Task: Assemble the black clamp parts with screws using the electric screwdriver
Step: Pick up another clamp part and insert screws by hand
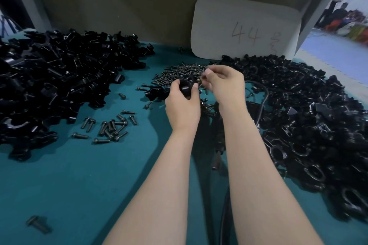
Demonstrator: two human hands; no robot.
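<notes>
My left hand grips a black clamp part above the middle of the green table. My right hand is just to its right, fingertips pinched on a small screw held against the part. A heap of dark screws lies directly behind both hands. The electric screwdriver lies on the table between and below my forearms, mostly hidden, its cable curving off to the right.
A big pile of black clamp parts covers the left of the table, another pile the right. Loose screws lie scattered left of my left arm. A white card marked 44 leans on the back wall.
</notes>
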